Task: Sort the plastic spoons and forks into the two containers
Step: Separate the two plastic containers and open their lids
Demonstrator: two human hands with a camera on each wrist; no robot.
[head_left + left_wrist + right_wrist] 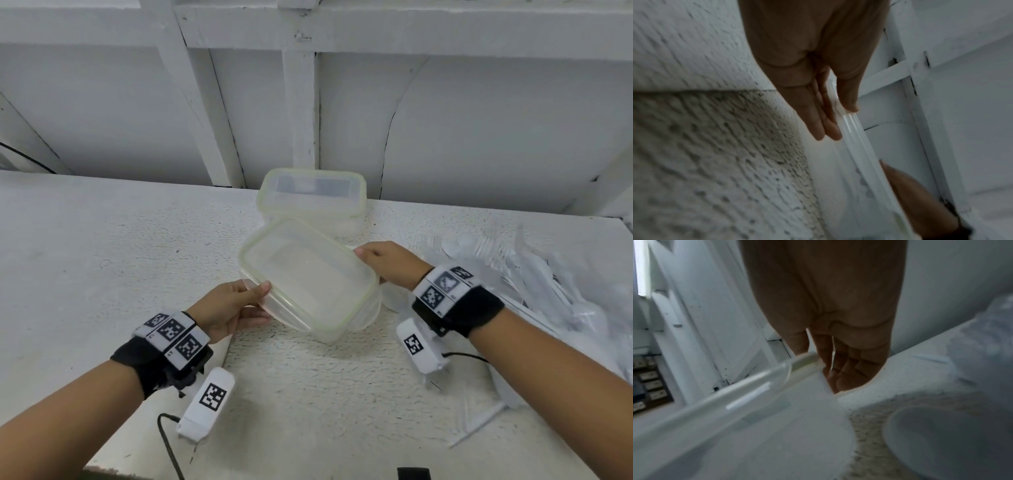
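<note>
I hold a clear plastic container [308, 277] with a pale green rim, tilted above the white table [102, 257]. My left hand [257, 303] grips its near-left edge, thumb on the rim [857, 146] and fingers [824, 128] underneath. My right hand [368, 260] grips the far-right edge [805, 360] in the same way. A second clear container [311, 202] stands behind it by the wall. A heap of clear and white plastic spoons and forks [534, 274] lies on crinkled plastic at the right, beyond my right wrist.
A white panelled wall [479, 120] rises right behind the table. A pale round object [941, 443] lies under my right wrist. Loose white cutlery [479, 425] lies near the front right. The table's front edge [102, 469] shows at the bottom left.
</note>
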